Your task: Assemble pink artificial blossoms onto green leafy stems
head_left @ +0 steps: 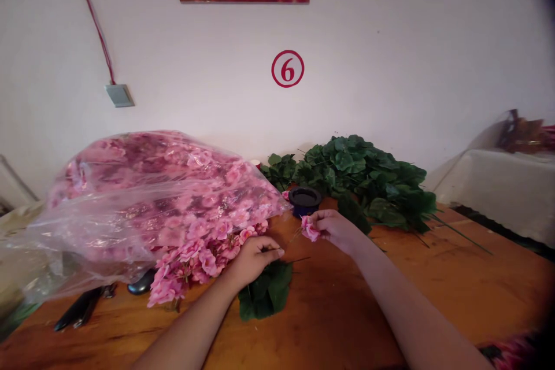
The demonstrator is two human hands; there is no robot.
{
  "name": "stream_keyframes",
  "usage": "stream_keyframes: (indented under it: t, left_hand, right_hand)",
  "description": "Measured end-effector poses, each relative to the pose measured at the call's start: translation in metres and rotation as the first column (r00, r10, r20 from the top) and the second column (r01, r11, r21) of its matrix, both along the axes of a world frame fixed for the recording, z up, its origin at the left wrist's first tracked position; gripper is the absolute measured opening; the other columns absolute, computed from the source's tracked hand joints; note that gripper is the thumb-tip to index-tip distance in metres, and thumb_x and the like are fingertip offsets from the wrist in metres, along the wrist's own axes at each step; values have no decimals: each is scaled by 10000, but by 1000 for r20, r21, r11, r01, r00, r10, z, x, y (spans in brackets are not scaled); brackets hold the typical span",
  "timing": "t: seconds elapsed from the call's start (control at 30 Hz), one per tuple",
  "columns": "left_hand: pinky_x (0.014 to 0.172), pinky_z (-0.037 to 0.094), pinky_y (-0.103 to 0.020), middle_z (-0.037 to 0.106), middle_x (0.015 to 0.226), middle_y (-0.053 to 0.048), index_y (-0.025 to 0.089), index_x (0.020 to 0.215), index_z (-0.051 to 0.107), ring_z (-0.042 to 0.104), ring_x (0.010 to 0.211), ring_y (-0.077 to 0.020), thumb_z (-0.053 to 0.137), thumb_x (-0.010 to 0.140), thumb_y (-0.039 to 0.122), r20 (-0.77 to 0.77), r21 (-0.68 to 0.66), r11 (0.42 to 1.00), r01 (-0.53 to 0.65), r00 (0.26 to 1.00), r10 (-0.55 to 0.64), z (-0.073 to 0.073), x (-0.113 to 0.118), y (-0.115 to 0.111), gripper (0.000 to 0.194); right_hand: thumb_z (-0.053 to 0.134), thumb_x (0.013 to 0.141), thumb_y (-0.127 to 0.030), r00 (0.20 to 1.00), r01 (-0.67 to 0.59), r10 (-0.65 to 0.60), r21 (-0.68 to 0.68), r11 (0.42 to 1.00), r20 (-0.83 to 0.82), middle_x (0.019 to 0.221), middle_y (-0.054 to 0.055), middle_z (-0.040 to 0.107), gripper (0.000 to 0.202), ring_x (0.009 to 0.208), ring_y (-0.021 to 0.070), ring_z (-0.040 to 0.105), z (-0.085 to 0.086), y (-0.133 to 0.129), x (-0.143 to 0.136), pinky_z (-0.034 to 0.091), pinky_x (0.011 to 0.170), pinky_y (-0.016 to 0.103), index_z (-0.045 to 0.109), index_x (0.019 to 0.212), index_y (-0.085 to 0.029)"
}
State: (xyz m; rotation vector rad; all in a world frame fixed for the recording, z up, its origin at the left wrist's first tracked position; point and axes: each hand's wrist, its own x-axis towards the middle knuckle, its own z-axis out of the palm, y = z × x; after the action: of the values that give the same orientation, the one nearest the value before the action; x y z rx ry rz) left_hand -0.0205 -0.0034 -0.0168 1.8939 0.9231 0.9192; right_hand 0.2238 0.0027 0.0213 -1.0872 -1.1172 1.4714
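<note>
My right hand [336,228] pinches a pink artificial flower [310,228] between thumb and fingers. Thin stem ends poke out to the left of the blossom. Close by, my left hand [259,257] is closed, thumb against curled fingers; whatever they grip is hidden. Just below it a sprig of green artificial leaves [266,293] spreads over the wooden table [338,306], its thin stem pointing right. Beside my left wrist lies a bunch of pink flowers [202,260], at the mouth of a clear plastic bag [143,191] full of more pink flowers.
Behind my right hand stands a round dark container [304,199]. A large heap of green leaves [364,176] fills the back right, some stems sticking out. At left are a black-handled tool [78,307] and a dark rounded object [142,283]. A wall [217,69] rises behind.
</note>
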Motion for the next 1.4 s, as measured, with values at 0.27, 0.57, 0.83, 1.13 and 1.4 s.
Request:
stream_keyframes:
  t: [0.27,0.57,0.83,1.13,1.4]
  left_hand:
    - [544,346,-207,585,620,3,143,693,669,468,566,-99,654,758,324,15,-25,1000,-6,1000,7,0,0,0,192]
    - [548,351,-205,570,604,6,146,680,667,472,566,-102,654,757,348,21,-27,1000,14,1000,-13,0,1,-3,216]
    - [563,363,-213,593,617,0,143,675,669,493,581,-113,662,735,336,16,-51,999,2,1000,-1,-3,1,0,202]
    - [543,317,-214,528,572,30,138,659,651,444,553,-97,653,732,375,-2,-71,997,12,1000,-12,-8,1,3,248]
    - [556,331,-207,525,589,22,136,654,628,457,588,-111,640,737,384,-44,-50,999,8,999,-11,-7,1,3,262]
  right_hand:
    - [725,481,-159,999,9,-9,1,1000,-34,679,38,657,143,599,147,590,2,-1,1,417,549,255,607,561,-147]
    - [723,498,-180,1000,-7,7,2,1000,23,600,14,594,182,573,145,567,-5,1,-4,380,514,250,570,593,-152]
    - [744,677,-342,939,-300,264,153,941,219,907,29,623,386,738,137,600,13,-20,-3,484,665,259,570,981,-181]
    - [713,667,-358,809,-402,286,128,907,514,823,61,674,308,667,141,612,-11,-4,-14,505,569,236,652,861,-127]
    - [582,721,-331,793,-424,312,105,900,523,589,26,649,198,465,129,572,-8,-14,-20,428,425,220,610,646,-150]
